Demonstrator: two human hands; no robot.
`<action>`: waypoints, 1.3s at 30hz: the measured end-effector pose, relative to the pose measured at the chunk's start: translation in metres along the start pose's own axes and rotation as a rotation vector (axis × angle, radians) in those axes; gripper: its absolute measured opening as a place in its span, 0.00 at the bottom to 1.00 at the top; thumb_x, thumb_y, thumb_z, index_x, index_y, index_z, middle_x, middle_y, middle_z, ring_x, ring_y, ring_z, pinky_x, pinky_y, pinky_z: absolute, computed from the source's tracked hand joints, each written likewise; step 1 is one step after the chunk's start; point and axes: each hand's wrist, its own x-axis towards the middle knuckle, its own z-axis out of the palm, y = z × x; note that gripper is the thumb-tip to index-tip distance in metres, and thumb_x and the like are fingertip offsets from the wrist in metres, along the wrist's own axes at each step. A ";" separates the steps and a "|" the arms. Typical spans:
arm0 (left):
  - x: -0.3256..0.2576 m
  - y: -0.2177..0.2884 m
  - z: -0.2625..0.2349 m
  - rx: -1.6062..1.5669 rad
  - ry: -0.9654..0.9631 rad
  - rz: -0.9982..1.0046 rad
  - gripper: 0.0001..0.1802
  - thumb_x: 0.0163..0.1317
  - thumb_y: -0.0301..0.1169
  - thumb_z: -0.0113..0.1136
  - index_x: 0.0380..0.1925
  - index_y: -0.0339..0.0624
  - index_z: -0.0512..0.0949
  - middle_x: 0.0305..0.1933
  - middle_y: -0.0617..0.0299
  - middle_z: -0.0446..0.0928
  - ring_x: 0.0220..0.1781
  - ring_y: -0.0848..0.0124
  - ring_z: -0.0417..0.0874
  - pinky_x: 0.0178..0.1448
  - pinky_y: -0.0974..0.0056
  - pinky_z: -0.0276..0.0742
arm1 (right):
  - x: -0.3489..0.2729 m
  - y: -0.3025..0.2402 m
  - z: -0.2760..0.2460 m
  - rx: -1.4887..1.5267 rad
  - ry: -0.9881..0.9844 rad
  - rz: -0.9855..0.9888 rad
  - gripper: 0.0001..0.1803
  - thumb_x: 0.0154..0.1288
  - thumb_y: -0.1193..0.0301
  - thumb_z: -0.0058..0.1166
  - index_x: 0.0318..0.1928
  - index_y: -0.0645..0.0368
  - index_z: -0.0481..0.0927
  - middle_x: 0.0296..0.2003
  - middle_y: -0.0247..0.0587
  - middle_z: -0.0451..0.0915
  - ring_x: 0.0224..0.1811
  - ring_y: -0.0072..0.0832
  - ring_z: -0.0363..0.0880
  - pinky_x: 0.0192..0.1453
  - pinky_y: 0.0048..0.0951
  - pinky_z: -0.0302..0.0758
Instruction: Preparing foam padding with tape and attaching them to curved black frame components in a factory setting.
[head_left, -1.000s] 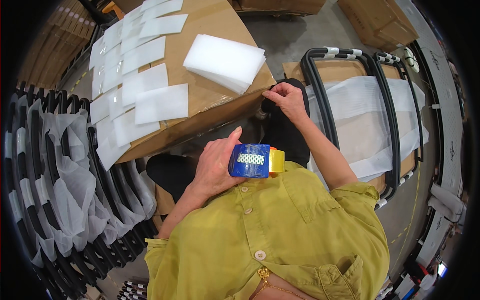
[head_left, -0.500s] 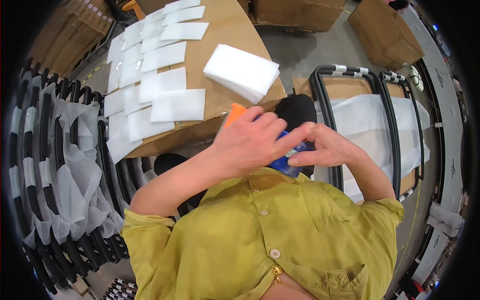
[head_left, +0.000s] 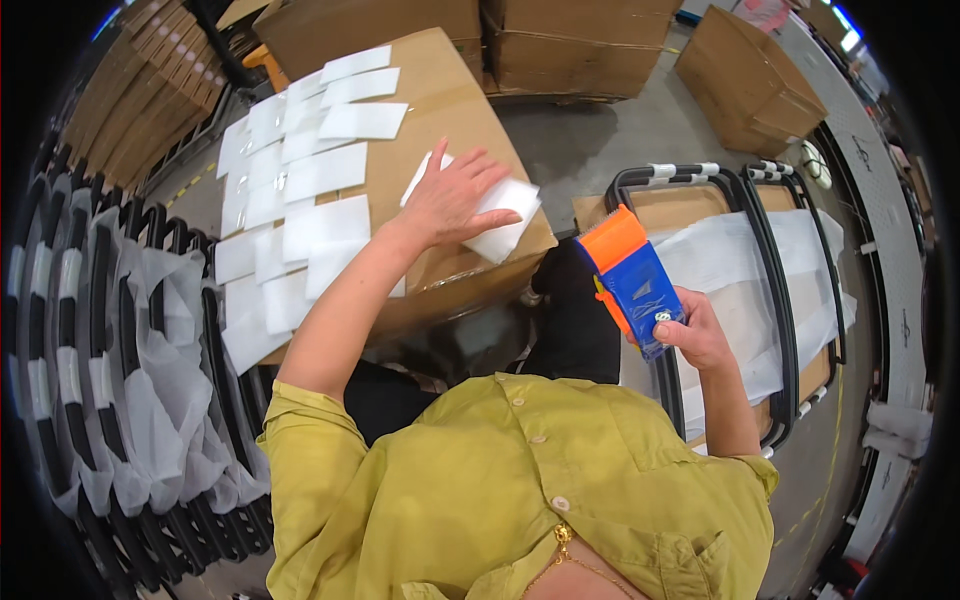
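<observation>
Grey floor (head_left: 590, 130), tape dispenser (head_left: 645, 290) slanting lengthwise, orange end (head_left: 613, 240) forward-left

Left fingers (head_left: 437, 160) now seemingly on foam (head_left: 508, 239)

Head, left fisheye | faces down past shirt (head_left: 450, 480) to carton (head_left: 440, 110) | close | rim dark, hard to judge
</observation>
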 end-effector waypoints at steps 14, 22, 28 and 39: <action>-0.005 0.080 -0.056 -1.898 -0.200 -0.560 0.13 0.57 0.32 0.57 0.39 0.36 0.73 0.33 0.66 0.74 0.32 0.79 0.72 0.39 0.74 0.70 | 0.003 -0.007 0.013 -0.248 -0.095 -0.225 0.22 0.46 0.71 0.65 0.40 0.69 0.73 0.28 0.34 0.78 0.29 0.16 0.73 0.32 0.17 0.70; -0.027 0.084 -0.054 -1.702 0.036 -0.543 0.08 0.57 0.30 0.57 0.30 0.35 0.75 0.27 0.68 0.74 0.27 0.82 0.71 0.33 0.76 0.69 | 0.012 -0.023 0.024 -0.426 -0.193 -0.273 0.24 0.45 0.68 0.64 0.41 0.69 0.73 0.26 0.36 0.77 0.26 0.17 0.73 0.30 0.18 0.70; -0.029 0.080 -0.055 -1.313 0.292 -0.589 0.08 0.55 0.31 0.59 0.25 0.36 0.76 0.21 0.71 0.72 0.22 0.84 0.68 0.26 0.78 0.65 | 0.022 -0.034 0.031 -0.358 -0.138 -0.233 0.22 0.46 0.63 0.61 0.37 0.67 0.76 0.24 0.34 0.76 0.26 0.16 0.72 0.30 0.19 0.69; -0.028 0.014 -0.028 -0.698 0.523 -0.685 0.11 0.49 0.34 0.63 0.24 0.37 0.78 0.32 0.63 0.74 0.31 0.73 0.74 0.34 0.70 0.69 | 0.035 -0.059 0.028 -0.446 -0.062 -0.017 0.22 0.46 0.58 0.61 0.33 0.66 0.77 0.23 0.32 0.75 0.25 0.15 0.69 0.29 0.18 0.67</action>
